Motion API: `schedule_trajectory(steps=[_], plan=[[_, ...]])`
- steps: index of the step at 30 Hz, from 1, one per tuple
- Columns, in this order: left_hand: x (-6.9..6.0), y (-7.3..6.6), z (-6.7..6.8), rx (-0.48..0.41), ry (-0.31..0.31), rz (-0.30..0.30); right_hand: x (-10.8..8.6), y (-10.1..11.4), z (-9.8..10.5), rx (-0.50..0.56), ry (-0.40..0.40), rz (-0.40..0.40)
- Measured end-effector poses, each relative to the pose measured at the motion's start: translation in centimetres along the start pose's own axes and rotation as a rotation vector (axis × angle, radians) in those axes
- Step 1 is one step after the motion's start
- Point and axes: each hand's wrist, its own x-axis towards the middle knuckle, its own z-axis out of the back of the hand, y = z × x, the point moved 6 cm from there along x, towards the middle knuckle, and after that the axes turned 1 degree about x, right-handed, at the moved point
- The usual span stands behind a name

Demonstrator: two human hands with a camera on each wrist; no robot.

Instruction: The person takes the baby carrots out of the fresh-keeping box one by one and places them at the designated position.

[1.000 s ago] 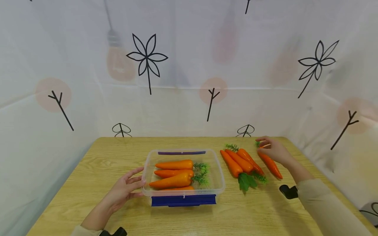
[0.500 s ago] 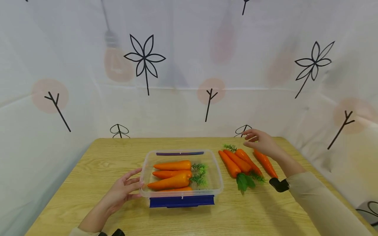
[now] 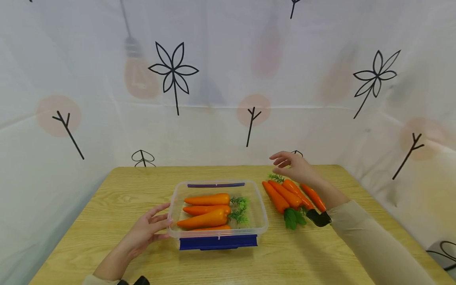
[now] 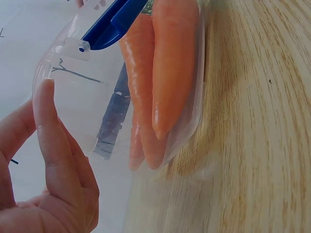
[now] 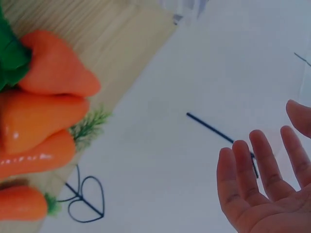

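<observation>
A clear lidless-looking container (image 3: pixel 262 206) with a blue clip (image 3: pixel 219 242) holds several orange carrots (image 3: pixel 206 219), their green tops to the right. My left hand (image 3: pixel 146 229) touches its left wall with fingers extended; in the left wrist view the hand (image 4: pixel 60 179) has its digits against the clear plastic (image 4: pixel 73 87). Raised over the back right of the table, my right hand (image 3: pixel 297 170) holds nothing, its fingers loosely bent. More carrots (image 3: pixel 276 198) lie below and beside it. The right wrist view shows this hand (image 5: pixel 265 194) apart from the carrots (image 5: pixel 56 68).
The wooden table (image 3: pixel 124 198) reaches back to a pale patterned cloth (image 3: pixel 213 134), which also hangs at both sides. One carrot (image 3: pixel 313 196) lies at the right of the loose group, partly behind my right forearm.
My right hand has moved left and up, away from the rightmost carrot, with nothing in it. My left hand stays at the container, and the view has shifted slightly.
</observation>
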Motion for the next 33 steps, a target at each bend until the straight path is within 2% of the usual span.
schedule_trajectory(steps=[5, 9, 18, 23, 27, 33], plan=[[0.1, 0.0, 0.0, -0.003, 0.003, 0.003, 0.8, 1.4, -0.8, 0.005, 0.001, 0.048], [0.1, 0.1, 0.0, 0.001, -0.003, 0.003, 1.4, 2.4, -1.6, 0.018, 0.011, 0.057], [0.1, 0.0, 0.0, -0.002, -0.004, 0.003, 2.4, 4.2, -3.7, 0.062, 0.063, 0.081], [0.0, -0.1, 0.1, -0.005, 0.004, 0.002, 2.9, 5.4, -5.2, 0.091, 0.103, 0.122], [0.0, -0.1, 0.1, -0.005, 0.009, -0.001, 3.2, 6.4, -6.5, 0.109, 0.154, 0.168], [0.0, 0.1, 0.0, -0.012, 0.023, -0.01, 3.6, 7.2, -8.7, 0.104, 0.288, 0.232]])
